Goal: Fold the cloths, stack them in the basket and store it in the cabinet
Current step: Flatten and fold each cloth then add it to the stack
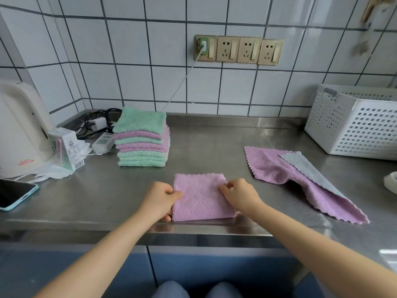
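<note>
Beside folded cloth [202, 197], unfolded cloth [285, 171].

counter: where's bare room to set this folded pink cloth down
Bare steel lies between the folded stack and the unfolded pink cloth, back to the wall, and left of the left hand. The far left corner is crowded with cables and a kettle.

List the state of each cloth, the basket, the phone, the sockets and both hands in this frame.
Pink cloth: folded, flat near counter edge.
Cloth stack: folded, green and pink, piled.
Unfolded pink cloth: spread, one corner turned over.
White basket: upright, contents not visible.
Phone: screen dark.
Leftmost socket: charger plugged in; other three free.
Left hand: grips pink cloth's left edge.
Right hand: pinches its right side.
</note>
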A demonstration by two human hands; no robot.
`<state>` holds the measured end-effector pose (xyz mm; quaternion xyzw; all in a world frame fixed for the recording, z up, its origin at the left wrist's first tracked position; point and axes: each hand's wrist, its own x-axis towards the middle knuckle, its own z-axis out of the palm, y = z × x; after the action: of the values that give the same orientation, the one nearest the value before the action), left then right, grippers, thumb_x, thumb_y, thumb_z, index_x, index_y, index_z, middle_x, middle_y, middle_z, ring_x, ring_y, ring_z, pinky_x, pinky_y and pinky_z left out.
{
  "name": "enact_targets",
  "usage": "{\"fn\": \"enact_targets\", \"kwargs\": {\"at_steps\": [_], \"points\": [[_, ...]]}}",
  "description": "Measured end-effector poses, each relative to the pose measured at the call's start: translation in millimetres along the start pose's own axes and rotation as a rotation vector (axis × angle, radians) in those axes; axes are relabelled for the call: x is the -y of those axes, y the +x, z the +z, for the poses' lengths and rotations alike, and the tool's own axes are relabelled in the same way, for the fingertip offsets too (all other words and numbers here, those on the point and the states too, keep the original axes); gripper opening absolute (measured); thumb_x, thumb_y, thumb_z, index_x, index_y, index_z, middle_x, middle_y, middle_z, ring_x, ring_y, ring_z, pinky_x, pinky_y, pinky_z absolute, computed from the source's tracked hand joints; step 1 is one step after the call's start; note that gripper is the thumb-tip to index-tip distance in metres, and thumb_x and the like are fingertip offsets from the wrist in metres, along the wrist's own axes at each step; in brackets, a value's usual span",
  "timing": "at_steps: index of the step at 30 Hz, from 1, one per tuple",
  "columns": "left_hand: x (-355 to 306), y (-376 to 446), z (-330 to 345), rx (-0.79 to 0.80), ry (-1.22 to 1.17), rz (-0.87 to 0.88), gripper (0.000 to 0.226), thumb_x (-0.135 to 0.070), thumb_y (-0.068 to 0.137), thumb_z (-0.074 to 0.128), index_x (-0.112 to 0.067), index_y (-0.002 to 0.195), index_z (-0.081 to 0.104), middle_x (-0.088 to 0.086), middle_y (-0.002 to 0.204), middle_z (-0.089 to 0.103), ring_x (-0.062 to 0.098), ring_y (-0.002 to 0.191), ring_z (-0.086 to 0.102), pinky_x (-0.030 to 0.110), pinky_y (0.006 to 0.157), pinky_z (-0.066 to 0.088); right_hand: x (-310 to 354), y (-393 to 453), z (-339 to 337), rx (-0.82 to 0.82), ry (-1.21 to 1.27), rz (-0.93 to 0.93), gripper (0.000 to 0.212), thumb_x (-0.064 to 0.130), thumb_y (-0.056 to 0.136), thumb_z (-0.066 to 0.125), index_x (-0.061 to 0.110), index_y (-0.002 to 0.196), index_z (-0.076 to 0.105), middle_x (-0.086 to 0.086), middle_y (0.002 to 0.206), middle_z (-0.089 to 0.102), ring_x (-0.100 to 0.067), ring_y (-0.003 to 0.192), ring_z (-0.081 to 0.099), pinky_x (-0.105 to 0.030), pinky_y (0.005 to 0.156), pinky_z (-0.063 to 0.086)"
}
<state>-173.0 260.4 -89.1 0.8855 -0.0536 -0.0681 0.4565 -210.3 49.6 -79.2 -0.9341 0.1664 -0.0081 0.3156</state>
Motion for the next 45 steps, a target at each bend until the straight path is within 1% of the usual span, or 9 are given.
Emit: {"fn": "enact_targets", "kwargs": {"at_steps": [4,17,20,24,28,31,34,40,45], "points": [[3.1,-2.4,4.0,-0.102,0.09,0.086,0.031,-0.028,0.09,0.059,-0.011,0.066,0.051,0.002,0.051,0.048,0.022,0.037,0.054,0.032,0.039,0.046,3.1,-6.1,6.8,-0.122,-0.073,-0.045,0.026,0.038,0.097,0.04,0.014,0.095,0.05,-0.015,0.101,0.064,-0.037,0.094,0.059,-0.035,0.068,0.038],[-0.4,9.8,4.2,-0.152,0.292,0.019,0.021,-0.036,0.084,0.061,-0.017,0.09,0.054,0.003,0.08,0.062,0.024,0.064,0.063,0.037,0.06,0.057,13.8,0.1,6.8,-0.05,-0.225,0.097,0.029,0.023,0.095,0.032,0.008,0.112,0.05,-0.014,0.114,0.061,-0.035,0.101,0.059,-0.033,0.071,0.04],[-1.1,9.3,-2.9,-0.169,0.364,0.064,0.025,-0.039,0.081,0.066,-0.019,0.092,0.057,0.0,0.085,0.063,0.023,0.08,0.063,0.038,0.072,0.055,17.7,-10.9,4.9,-0.146,-0.458,-0.021,0.024,0.009,0.09,0.036,0.011,0.114,0.04,-0.011,0.104,0.063,-0.034,0.093,0.062,-0.032,0.059,0.035],[-6.6,10.8,-0.2,-0.124,0.383,0.28,0.035,-0.022,0.089,0.06,-0.016,0.123,0.055,0.004,0.113,0.052,0.022,0.111,0.05,0.03,0.09,0.042,9.6,-15.0,12.0,-0.255,-0.636,-0.238,0.044,0.012,0.093,0.037,0.017,0.136,0.029,-0.008,0.116,0.047,-0.031,0.098,0.054,-0.032,0.052,0.03],[-5.9,14.2,8.0,-0.068,0.538,0.242,0.044,-0.033,0.096,0.045,-0.022,0.138,0.047,0.007,0.127,0.048,0.028,0.119,0.038,0.035,0.101,0.035,-4.4,-9.9,17.9,-0.207,-0.659,-0.229,0.039,0.025,0.099,0.028,0.02,0.138,0.035,-0.009,0.122,0.046,-0.032,0.106,0.044,-0.034,0.068,0.035],[-4.1,12.7,11.4,-0.062,0.681,0.181,0.045,-0.037,0.098,0.037,-0.031,0.142,0.038,0.003,0.134,0.047,0.028,0.12,0.036,0.037,0.099,0.034,-13.3,-5.8,24.4,-0.325,-0.7,-0.251,0.035,0.027,0.088,0.041,0.02,0.114,0.063,-0.009,0.092,0.06,-0.034,0.081,0.054,-0.035,0.063,0.043],[-5.4,14.4,14.1,-0.067,0.397,0.193,0.048,-0.02,0.093,0.047,-0.028,0.14,0.039,0.001,0.136,0.051,0.025,0.122,0.042,0.036,0.1,0.039,-17.1,-2.1,29.3,-0.413,-0.676,-0.222,0.042,0.034,0.08,0.039,0.02,0.1,0.072,-0.008,0.073,0.06,-0.034,0.066,0.054,-0.036,0.055,0.048],[-18.6,7.1,6.9,-0.163,-0.865,-0.192,0.065,0.009,0.079,0.062,-0.016,0.137,0.045,0.004,0.129,0.054,0.021,0.107,0.057,0.037,0.09,0.048,-15.4,-3.3,27.6,-0.341,-0.639,-0.139,0.049,0.039,0.083,0.031,0.018,0.099,0.072,-0.008,0.085,0.065,-0.039,0.082,0.059,-0.045,0.066,0.051],[-14.9,-4.1,3.6,-0.009,-0.816,-0.23,0.057,0.007,0.08,0.065,-0.01,0.132,0.048,0.012,0.111,0.066,0.024,0.095,0.066,0.04,0.085,0.053,-16.9,-4.9,24.3,-0.292,-0.515,-0.182,0.057,0.042,0.09,0.013,0.016,0.112,0.06,-0.007,0.121,0.053,-0.034,0.109,0.043,-0.043,0.089,0.038]]}}
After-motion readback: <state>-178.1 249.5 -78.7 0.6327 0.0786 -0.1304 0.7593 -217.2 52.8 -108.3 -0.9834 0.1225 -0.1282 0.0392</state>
